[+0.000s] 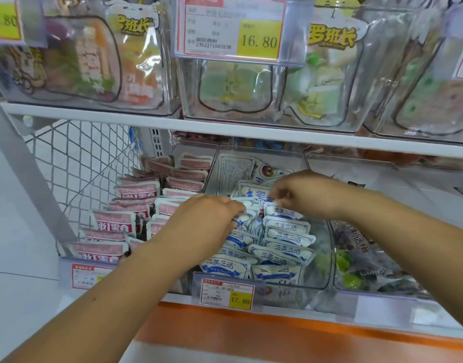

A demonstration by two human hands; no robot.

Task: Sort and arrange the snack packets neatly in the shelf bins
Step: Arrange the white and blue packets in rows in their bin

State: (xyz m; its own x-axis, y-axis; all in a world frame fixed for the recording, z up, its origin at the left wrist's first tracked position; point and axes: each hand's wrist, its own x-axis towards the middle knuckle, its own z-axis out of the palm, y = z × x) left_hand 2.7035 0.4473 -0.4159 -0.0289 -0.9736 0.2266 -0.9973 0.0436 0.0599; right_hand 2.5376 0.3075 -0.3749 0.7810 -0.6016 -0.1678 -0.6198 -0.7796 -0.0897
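Several blue-and-white snack packets [282, 247] stand in rows inside a clear middle bin [327, 258] on the lower shelf. My left hand [207, 218] reaches into the left row, its fingers curled round the tops of packets there. My right hand [303, 192] is over the back of the right row and pinches the top edge of a blue-and-white packet [272, 206]. Loose blue-and-white packets [241, 171] lie tilted at the back of the bin. Pink-and-white packets [115, 224] fill the bin to the left.
A bin with dark and green packets [356, 260] stands to the right. Price tags [227, 293] hang on the bin fronts. The upper shelf [225, 124] carries clear bins of larger bags [81, 61]. A wire mesh side panel [76, 163] closes the left end.
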